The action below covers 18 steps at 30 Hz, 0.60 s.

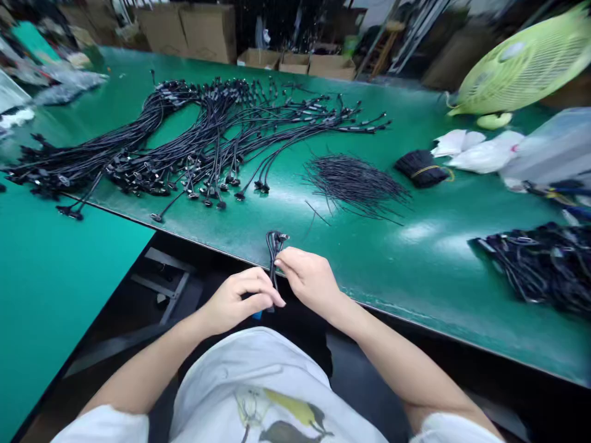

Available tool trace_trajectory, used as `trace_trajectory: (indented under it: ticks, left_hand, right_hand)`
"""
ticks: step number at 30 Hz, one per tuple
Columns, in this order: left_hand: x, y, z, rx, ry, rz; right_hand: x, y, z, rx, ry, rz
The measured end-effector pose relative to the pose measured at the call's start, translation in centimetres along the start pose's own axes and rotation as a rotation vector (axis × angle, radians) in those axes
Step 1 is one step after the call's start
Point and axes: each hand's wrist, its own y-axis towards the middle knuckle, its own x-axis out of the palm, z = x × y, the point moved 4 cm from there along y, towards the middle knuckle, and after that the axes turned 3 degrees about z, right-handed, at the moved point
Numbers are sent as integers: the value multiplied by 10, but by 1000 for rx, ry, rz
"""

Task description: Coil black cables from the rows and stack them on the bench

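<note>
Here, just over the near edge of the green table, a folded black cable, upright, pinched by the right hand and gripped lower down by the left hand. Beyond, a wide spread of black cables; rightward, loose thin black ties, a banded bundle, a dark cable heap, a pale green fan.
</note>
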Motion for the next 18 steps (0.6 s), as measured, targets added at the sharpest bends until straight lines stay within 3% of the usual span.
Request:
trace_trajectory:
  ticks: [2, 4, 6, 8, 13, 16, 18]
  left_hand:
    - [-3, 3, -19, -83, -45, 241]
    - [-1, 5, -29, -124, -58, 346]
    - [6, 6, -30, -113, -37, 269]
    - [12, 5, -26, -95, 11, 231]
    - [18, 0, -20, -13, 158, 364]
    - [13, 2, -24, -53, 27, 377]
    - [7, 5, -26, -116, -175, 399]
  right_hand:
    - [0, -1, -10, -63, -57, 45]
    - [2, -3, -18, -88, -68, 76]
    - [4, -5, -21, -92, -54, 107]
    - [10, -6, -19, 25, 103, 86]
    - [34, -14, -5, 480, 849, -207]
    - [34, -20, 4, 602, 1050, -395]
    - [18, -18, 17, 590, 948, -236]
